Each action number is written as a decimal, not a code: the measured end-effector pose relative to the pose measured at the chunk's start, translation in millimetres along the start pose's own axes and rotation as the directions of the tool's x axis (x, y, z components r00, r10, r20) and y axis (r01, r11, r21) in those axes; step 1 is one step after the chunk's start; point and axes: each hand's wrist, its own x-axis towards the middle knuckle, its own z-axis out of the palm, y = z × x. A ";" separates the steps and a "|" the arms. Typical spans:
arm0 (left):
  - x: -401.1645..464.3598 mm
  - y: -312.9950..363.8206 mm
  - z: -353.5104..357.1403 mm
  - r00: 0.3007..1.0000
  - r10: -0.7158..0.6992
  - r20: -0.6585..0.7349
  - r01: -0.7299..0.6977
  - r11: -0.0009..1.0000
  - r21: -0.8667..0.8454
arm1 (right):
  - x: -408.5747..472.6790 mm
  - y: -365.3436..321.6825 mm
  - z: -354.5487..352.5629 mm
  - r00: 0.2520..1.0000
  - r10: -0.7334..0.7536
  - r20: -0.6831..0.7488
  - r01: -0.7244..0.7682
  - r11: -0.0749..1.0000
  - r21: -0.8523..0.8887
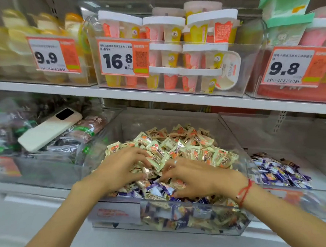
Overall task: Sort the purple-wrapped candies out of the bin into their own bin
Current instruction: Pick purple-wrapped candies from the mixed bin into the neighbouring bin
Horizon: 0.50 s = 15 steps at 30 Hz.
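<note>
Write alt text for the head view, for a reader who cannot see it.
Both hands dig in a clear bin of cream-wrapped candies: the left hand spreads over the pile, the right hand reaches toward purple-wrapped candies near the front. A second bin to the right holds more purple ones; priced dessert cups fill the shelf above.

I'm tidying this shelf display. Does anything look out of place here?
Yes. A white phone lies tilted on the packets in the bin on the left, which is not stock. Purple-wrapped candies are also mixed among the cream ones in the middle bin, near both hands, while the purple ones have their own bin on the right.
</note>
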 end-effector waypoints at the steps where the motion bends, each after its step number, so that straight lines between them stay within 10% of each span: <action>1: 1.9 -0.6 1.0 0.999 -0.009 -0.052 0.010 1.000 0.026 | 3.7 1.0 1.3 1.000 -0.011 -0.020 0.009 0.998 -0.066; 6: 9.9 -0.4 5.9 0.989 -0.065 -0.132 0.075 0.995 0.069 | 11.1 11.0 5.2 0.961 -0.119 -0.250 0.042 0.956 -0.292; 11: 7.2 8.5 -2.1 0.984 -0.021 -0.177 0.045 0.990 0.132 | 3.1 40.6 -11.2 0.882 0.259 -0.393 -0.308 0.949 -0.065; 15: -2.3 17.6 -10.1 0.982 0.137 0.126 -0.125 0.987 -0.101 | -2.8 38.2 -10.2 0.819 0.370 -0.439 -0.397 0.917 0.031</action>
